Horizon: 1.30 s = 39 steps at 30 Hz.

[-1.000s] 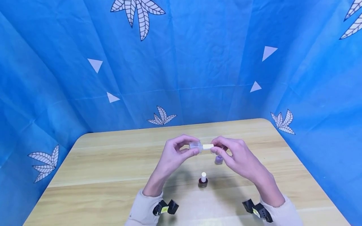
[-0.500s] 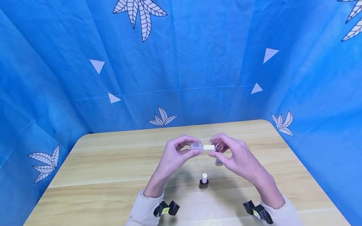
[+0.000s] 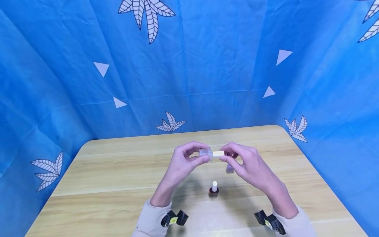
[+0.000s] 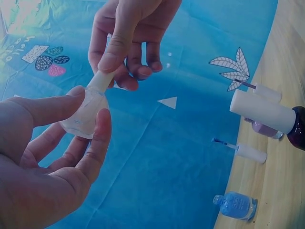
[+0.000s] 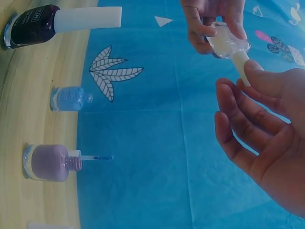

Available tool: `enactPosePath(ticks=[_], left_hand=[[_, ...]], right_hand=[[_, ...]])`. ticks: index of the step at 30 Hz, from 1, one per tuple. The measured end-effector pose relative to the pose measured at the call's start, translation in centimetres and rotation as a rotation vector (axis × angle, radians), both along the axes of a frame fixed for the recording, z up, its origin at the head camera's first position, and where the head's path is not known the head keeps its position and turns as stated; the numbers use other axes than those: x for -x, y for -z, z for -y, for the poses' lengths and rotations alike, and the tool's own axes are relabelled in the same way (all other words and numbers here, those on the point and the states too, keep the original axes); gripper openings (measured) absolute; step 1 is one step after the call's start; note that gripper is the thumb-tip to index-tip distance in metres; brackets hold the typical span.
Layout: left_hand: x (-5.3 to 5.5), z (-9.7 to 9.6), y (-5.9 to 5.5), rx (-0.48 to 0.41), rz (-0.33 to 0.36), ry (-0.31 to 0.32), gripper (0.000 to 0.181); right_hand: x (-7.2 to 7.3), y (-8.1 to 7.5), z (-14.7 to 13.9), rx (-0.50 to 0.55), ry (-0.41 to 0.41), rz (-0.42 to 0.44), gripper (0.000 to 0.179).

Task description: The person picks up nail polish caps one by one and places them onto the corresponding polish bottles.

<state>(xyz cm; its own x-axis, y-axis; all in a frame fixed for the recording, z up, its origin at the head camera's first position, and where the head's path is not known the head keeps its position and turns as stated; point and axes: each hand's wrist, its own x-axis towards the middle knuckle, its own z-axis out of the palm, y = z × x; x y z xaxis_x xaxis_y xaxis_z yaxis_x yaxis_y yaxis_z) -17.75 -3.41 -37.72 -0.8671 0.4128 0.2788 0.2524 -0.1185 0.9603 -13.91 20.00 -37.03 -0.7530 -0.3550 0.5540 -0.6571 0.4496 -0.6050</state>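
Note:
My left hand [image 3: 185,159] holds a clear nail polish bottle [image 3: 205,153] with pale contents between thumb and fingers, lying sideways above the table. From the other side, my right hand [image 3: 244,161] pinches the end of its white cap [image 3: 218,153] between thumb and index finger. The cap sits on the bottle's neck in both wrist views. Below the hands, a dark red nail polish bottle [image 3: 214,192] stands upright with its white cap on. A purple nail polish bottle [image 5: 50,163], its neck uncapped, is partly hidden by my right hand in the head view.
An uncapped blue nail polish bottle [image 4: 238,206] stands on the wooden table [image 3: 118,171]. Two white caps stand brush upward: one with a blue brush [image 4: 251,153], another with a dark brush [image 4: 268,93]. A blue patterned cloth [image 3: 219,65] surrounds the table's back and sides.
Half a second ago my right fingers were spread wider around the cap's end; now they pinch it again. The left hand has kept the bottle in nearly the same place.

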Motion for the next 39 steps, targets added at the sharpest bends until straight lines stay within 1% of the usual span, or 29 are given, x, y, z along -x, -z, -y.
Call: enactPosePath(ticks=[5,8,14,17,19,21,24,26,29,33,39], left_hand=[[0.01,-0.04,-0.13,0.01,-0.006,0.0,0.026],[0.0,-0.06,-0.11,0.008,-0.006,0.009,0.026],[-0.1,-0.02,0.01,0.007,0.003,0.019,0.025],[-0.08,-0.01,0.04,0.006,0.001,0.013,0.025],[-0.04,-0.03,0.05,0.006,0.0,0.008,0.025],[0.0,-0.05,0.04,0.007,0.003,0.002,0.026],[0.04,-0.11,0.0,0.002,0.017,-0.001,0.027],[0.04,-0.16,-0.03,-0.002,0.026,0.002,0.027],[-0.01,-0.22,-0.05,-0.012,0.028,0.008,0.028],[-0.08,-0.26,-0.06,-0.014,0.014,0.008,0.027],[-0.18,-0.2,-0.03,-0.011,0.006,-0.001,0.027]], right_hand=[[0.1,-0.01,-0.13,-0.034,0.021,0.003,0.009],[0.13,0.02,-0.2,-0.046,0.023,0.024,0.006],[0.15,0.13,-0.13,-0.062,0.011,0.069,0.012],[0.17,0.11,-0.09,-0.059,0.012,0.083,0.011],[0.22,0.08,-0.1,-0.053,0.014,0.065,0.007],[0.28,0.06,-0.14,-0.039,0.015,0.035,0.014],[0.41,0.03,-0.2,-0.036,0.019,-0.052,0.03],[0.43,0.01,-0.22,-0.027,0.012,-0.091,0.033],[0.43,-0.06,-0.25,-0.034,0.018,-0.141,0.031],[0.37,-0.08,-0.26,-0.03,0.025,-0.154,0.028],[0.24,0.09,-0.05,0.013,-0.003,-0.136,0.03]])
